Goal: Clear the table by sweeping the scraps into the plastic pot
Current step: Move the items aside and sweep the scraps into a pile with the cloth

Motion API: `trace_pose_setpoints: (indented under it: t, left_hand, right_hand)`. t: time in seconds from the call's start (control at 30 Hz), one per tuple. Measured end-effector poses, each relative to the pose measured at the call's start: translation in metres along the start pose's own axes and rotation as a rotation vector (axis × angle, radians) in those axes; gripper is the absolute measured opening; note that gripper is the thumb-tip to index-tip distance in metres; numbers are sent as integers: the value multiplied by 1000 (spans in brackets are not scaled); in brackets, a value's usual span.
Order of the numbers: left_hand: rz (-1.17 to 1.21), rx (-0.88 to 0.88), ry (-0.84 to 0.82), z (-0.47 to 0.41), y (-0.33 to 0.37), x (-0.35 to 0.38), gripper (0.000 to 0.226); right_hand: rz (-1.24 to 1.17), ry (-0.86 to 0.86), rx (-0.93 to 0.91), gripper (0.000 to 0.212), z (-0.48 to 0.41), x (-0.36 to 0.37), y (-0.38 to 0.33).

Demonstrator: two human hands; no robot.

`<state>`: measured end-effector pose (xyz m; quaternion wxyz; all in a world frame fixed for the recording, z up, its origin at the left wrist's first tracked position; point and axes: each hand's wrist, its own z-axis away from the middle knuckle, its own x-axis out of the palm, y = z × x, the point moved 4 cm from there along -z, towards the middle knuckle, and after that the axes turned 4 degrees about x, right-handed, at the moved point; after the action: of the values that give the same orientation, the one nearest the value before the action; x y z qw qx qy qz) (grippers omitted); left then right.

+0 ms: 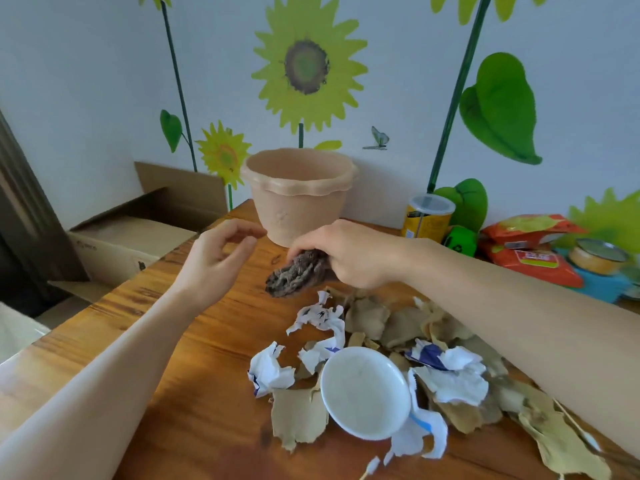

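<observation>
A peach plastic pot point(298, 195) stands upright at the far side of the wooden table point(194, 358). My right hand point(349, 252) grips a grey-brown knitted cloth point(294, 273) just in front of the pot, the cloth hanging down to the tabletop. My left hand point(214, 258) hovers to the left of the cloth, fingers loosely curled and holding nothing. A pile of torn white paper and brown cardboard scraps point(408, 344) lies on the table nearer to me, under my right forearm.
A white bowl point(363, 393) sits among the scraps. At the back right stand a yellow can point(427, 216), orange snack packets point(530, 247) and a lidded jar point(597, 259). Open cardboard boxes point(138, 233) lie beyond the table's left edge.
</observation>
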<state>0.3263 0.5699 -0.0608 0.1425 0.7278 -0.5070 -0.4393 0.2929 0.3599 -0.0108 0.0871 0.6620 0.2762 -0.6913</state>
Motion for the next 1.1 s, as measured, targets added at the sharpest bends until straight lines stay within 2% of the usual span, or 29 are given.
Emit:
trace_pose_setpoints:
  t: [0.17,0.33,0.47,0.57,0.67,0.87,0.97,1.1]
  left_hand:
    - [37,22,-83,7,9,22,27]
    - [136,59,-91,13,27,31,28]
    - [188,80,-170,19,38,40,25]
    - [137,151,-316,27,55,45,45]
    - [111,266,-537,38,86,48,59]
    - [-76,420,-928,69,130,67,95]
    - [-115,469,-950,75,131,74,95]
    - [-139,506,-836,72,131,73,91]
  right_hand:
    - [-43,126,45,51,16,-8,1]
    - [-1,292,49,50,40,-24,-13]
    - [-10,373,103,47,67,-37,-8]
    - [-36,443,158,44,87,-41,-1]
    - [-32,482,216,41,102,-42,4]
    - [22,451,302,38,118,-39,4]
    - [30,428,317,37,121,-41,0]
    - [37,411,323,38,124,-43,-1]
